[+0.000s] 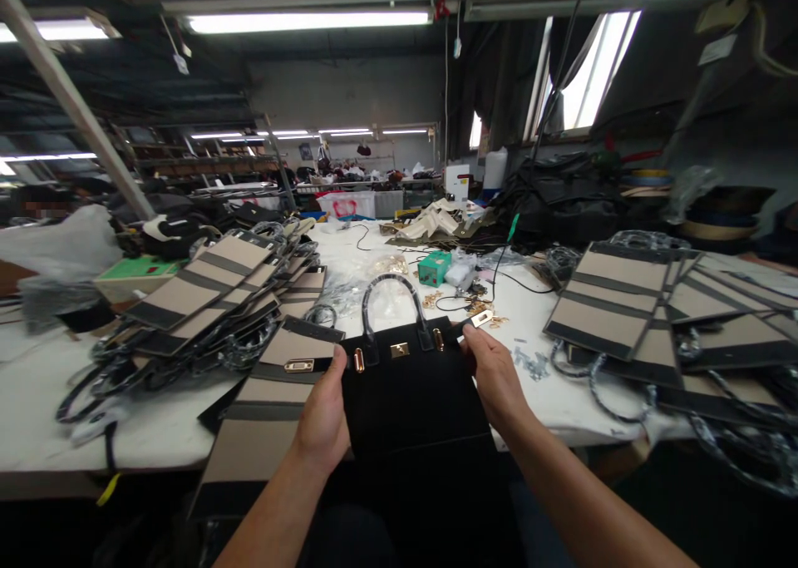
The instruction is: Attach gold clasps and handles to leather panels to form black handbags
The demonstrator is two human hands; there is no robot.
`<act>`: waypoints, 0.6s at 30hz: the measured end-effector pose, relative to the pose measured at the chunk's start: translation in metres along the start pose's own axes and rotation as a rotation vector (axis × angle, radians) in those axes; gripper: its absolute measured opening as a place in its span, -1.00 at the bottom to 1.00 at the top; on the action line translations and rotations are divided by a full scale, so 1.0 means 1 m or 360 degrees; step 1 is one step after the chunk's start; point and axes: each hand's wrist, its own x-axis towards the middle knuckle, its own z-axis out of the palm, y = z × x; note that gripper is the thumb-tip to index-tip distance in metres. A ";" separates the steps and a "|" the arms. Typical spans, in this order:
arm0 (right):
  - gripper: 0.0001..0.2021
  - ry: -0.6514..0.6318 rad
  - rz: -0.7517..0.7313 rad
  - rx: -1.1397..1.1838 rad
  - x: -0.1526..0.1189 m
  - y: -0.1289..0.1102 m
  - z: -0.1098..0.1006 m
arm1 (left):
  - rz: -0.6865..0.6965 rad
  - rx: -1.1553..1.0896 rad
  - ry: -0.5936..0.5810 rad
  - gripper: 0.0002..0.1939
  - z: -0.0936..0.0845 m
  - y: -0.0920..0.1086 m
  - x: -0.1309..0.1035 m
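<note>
Black bag (408, 402): left hand (324, 418) pinching left edge; right hand (497, 374) pinching strap (458, 332).

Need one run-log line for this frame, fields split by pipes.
left hand: on black bag panel, left edge | right hand: holds strap with gold plate | handle: upright | green box: on table

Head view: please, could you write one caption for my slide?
Left hand and right hand hold a black handbag piece at a white worktable, between stacks of striped panels.
</note>
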 end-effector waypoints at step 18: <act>-0.60 -0.0005 -0.0038 0.0177 -0.027 -0.009 -0.016 | 0.0140 0.0005 0.0019 -0.42 0.009 -0.006 -0.010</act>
